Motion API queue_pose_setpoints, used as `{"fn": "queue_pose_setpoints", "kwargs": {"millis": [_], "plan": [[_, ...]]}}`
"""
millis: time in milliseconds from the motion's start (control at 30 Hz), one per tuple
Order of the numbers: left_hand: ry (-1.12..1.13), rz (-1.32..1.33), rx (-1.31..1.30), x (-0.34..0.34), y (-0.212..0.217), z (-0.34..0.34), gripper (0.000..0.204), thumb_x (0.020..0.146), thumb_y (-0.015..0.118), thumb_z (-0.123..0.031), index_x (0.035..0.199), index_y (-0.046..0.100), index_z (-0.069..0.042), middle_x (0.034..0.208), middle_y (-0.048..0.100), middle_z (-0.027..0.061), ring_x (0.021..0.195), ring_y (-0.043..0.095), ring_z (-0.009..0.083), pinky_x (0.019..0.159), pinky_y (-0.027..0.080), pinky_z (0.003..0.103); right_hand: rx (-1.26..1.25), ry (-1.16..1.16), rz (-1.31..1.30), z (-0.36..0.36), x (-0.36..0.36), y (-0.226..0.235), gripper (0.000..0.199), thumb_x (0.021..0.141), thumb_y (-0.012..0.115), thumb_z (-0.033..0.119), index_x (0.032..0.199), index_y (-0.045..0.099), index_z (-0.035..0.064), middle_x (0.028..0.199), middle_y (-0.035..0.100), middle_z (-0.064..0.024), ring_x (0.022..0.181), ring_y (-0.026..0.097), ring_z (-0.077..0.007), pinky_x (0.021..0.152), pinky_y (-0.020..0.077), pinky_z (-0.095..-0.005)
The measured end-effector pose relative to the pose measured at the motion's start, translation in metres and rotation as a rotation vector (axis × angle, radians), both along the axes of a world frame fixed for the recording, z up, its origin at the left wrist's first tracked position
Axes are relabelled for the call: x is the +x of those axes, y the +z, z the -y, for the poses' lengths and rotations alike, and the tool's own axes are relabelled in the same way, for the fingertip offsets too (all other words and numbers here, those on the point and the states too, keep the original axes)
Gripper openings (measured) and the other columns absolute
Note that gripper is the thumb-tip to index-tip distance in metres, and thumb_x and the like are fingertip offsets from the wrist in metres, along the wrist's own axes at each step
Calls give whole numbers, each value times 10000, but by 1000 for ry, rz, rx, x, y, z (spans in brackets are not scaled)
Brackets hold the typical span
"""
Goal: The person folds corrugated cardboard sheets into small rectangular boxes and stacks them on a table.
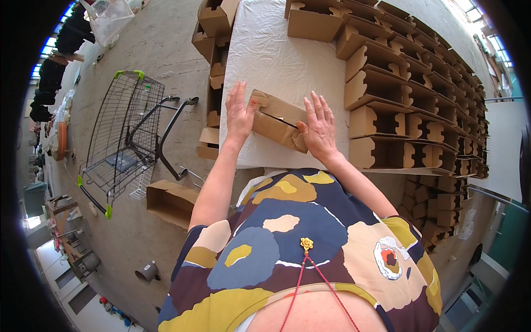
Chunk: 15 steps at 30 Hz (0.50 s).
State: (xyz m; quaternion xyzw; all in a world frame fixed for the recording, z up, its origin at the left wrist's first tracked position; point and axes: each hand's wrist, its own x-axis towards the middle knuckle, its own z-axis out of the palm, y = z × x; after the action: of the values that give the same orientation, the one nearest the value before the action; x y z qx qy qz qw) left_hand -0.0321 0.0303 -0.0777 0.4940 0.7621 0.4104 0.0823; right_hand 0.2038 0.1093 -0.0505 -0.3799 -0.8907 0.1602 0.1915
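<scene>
A small brown cardboard box (275, 123) lies slantwise between my hands on a white-covered table, with a dark gap along its upper side. My left hand (239, 116) is at its left end, fingers stretched forward past the box and the thumb against the end flap. At the right end is my right hand (321, 128), its fingers spread and its thumb touching the cardboard near the flap. Neither hand has its fingers wrapped round the box. The undersides of the box and of my palms are hidden.
Rows of open cardboard boxes (381, 91) are stacked at the right of the white cloth (265, 58). More boxes (217, 74) line its left edge. A wire shopping cart (124, 130) stands on the floor at left, near an open carton (172, 203). Small boxes (437, 205) pile up at lower right.
</scene>
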Motion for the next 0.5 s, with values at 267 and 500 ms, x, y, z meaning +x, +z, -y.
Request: {"fn": "queue_pose_setpoints", "kwargs": {"millis": [267,500], "plan": [[-171,446,-153,5,16,-2,548,1007,587,-170,1508,378,-97,1469,490,144,1344,474,278,1121,369,355,-144,3,-125,-2,-11,-16,588,904,671,178,1442,471,53,1552,376,-114,1426,314,-365,1167,298,-461],[-45,372,30,35,17,17,570,975,584,-107,1496,356,-62,1392,483,200,1303,465,350,1110,368,415,-220,4,-388,-13,-11,-11,384,929,614,83,1306,576,18,1442,481,-164,1309,440,-378,1102,379,-438]]}}
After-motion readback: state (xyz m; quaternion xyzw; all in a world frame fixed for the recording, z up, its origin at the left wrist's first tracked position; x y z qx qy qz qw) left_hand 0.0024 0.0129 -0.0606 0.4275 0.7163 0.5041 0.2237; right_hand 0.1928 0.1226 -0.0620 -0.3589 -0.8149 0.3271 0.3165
